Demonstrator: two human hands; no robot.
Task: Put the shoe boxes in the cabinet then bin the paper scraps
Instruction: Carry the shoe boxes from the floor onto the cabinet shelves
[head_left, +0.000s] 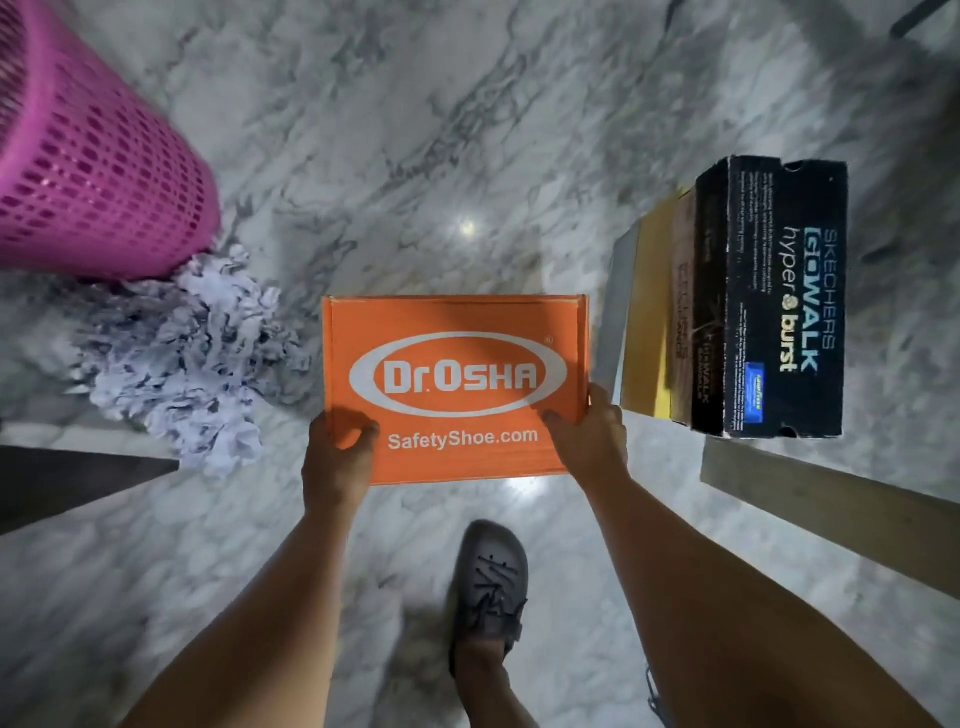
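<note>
Both hands, left grip (337, 457) and right grip (587, 436), are clamped on the near edge of the orange shoe box (457, 384). Right of it, a stack of boxes (737, 306) waits; left, paper scraps (182, 353) lie unbinned beside the pink basket (88, 176). Little appears done.

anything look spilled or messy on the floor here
Yes. A heap of paper scraps lies loose on the marble floor, right at the foot of the pink basket rather than in it. The stacked shoe boxes look tidy.
</note>
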